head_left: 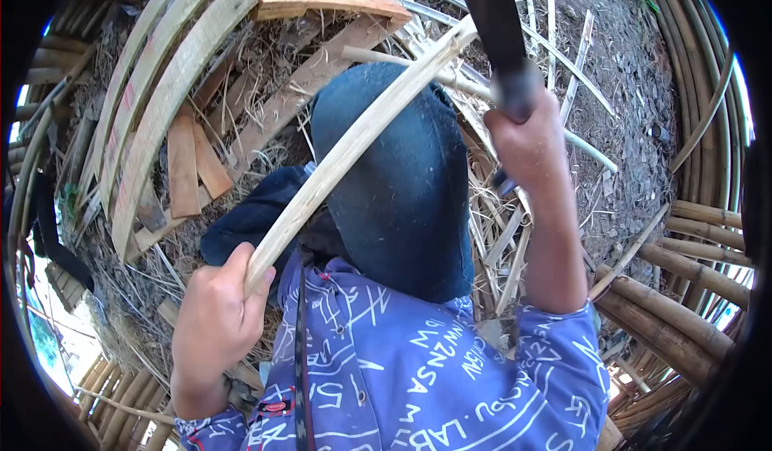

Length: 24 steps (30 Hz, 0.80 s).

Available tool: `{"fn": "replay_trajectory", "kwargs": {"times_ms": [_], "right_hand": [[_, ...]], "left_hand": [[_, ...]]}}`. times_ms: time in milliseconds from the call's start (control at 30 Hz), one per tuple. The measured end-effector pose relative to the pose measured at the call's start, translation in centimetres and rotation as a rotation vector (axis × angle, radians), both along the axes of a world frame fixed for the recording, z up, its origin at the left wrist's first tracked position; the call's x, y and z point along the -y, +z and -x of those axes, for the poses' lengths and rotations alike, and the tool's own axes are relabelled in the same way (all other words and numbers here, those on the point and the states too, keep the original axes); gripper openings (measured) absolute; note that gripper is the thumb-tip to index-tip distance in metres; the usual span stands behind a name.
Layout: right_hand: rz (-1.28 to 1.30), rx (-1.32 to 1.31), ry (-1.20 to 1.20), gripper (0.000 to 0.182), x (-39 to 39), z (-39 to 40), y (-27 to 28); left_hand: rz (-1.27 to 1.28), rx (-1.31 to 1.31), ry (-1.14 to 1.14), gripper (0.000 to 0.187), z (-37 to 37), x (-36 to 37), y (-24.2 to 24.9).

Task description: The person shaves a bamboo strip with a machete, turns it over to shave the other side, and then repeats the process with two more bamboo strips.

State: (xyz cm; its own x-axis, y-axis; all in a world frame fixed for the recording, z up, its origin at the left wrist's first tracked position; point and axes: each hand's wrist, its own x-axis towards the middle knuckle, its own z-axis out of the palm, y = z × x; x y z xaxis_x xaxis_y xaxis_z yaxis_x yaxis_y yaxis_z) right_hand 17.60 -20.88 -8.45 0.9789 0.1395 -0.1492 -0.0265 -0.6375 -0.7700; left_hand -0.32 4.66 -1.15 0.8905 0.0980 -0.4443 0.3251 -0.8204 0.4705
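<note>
My left hand (215,318) is closed around the lower end of a long pale wooden stick (354,152). The stick slants up to the right across my raised knee (386,177) in dark blue jeans, and its far part passes behind the blade. In my right hand (531,141) is the handle of a machete (492,24), the fingers wrapped round it. Its dark, broad blade points up toward the top of the view and overlaps the stick there. The machete's handle end is slightly blurred.
Long curved boards (173,89) lean at the left, with short reddish planks (183,165) beside them. Shavings and split strips (575,73) litter the dirt around my legs. Bamboo poles (683,290) line the right side, and more bamboo (121,395) stands at the lower left.
</note>
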Motion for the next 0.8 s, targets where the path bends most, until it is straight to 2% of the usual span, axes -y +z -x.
{"fn": "replay_trajectory", "kwargs": {"times_ms": [33,100,133,167,233,267,367,400,500,533,633,667,700,767,800], "right_hand": [[-0.002,-0.064,0.022,0.017,-0.6,1.1,0.9],[-0.062,0.13,0.24,0.019,-0.7,2.7,-0.6],[0.036,0.044,0.285,0.018,-0.4,2.4,0.1],[0.116,0.164,0.278,0.017,0.1,1.6,-0.1],[0.09,-0.013,0.059,0.017,-0.2,0.2,0.9],[0.115,-0.007,0.0,0.017,-0.7,-0.1,1.3],[0.087,0.053,0.055,0.014,-0.9,1.5,1.0],[0.068,0.157,0.14,0.017,-0.7,1.9,0.1],[0.154,0.107,0.125,0.024,0.2,0.0,0.1],[0.146,-0.082,0.034,0.028,-0.6,-0.5,1.1],[0.077,0.014,0.072,0.026,-1.4,1.6,0.7],[0.057,0.042,0.153,0.028,-1.1,2.0,0.7],[0.162,0.112,0.219,0.023,-0.8,1.8,0.3],[0.163,0.087,0.192,0.017,-0.3,0.3,0.5],[0.16,0.06,0.106,0.011,-0.9,-0.1,0.9]], "left_hand": [[0.025,-0.025,0.015,0.016,0.0,-0.1,-0.2],[0.042,-0.044,0.025,0.016,-0.1,-0.2,-0.2],[0.013,-0.004,0.006,0.016,-0.2,-0.2,-0.2],[-0.012,0.034,-0.015,0.017,-0.2,-0.3,-0.3],[-0.003,0.031,-0.014,0.017,-0.3,-0.1,-0.2],[0.002,0.033,-0.003,0.017,-0.2,0.0,-0.2],[-0.007,0.034,0.006,0.017,0.0,-0.1,0.2],[-0.009,0.036,0.01,0.017,-0.1,-0.1,0.2],[0.031,-0.007,0.016,0.018,-0.3,-0.3,-0.2],[0.048,-0.009,0.011,0.018,-0.3,-0.2,-0.3],[0.04,0.026,0.018,0.018,0.2,0.2,-0.3],[0.011,0.058,0.024,0.018,0.2,0.3,-0.2],[0.007,0.064,0.016,0.018,0.0,0.3,-0.1],[0.022,0.03,0.03,0.019,0.0,0.4,0.0],[0.021,0.026,0.036,0.019,0.0,0.5,-0.1]]}}
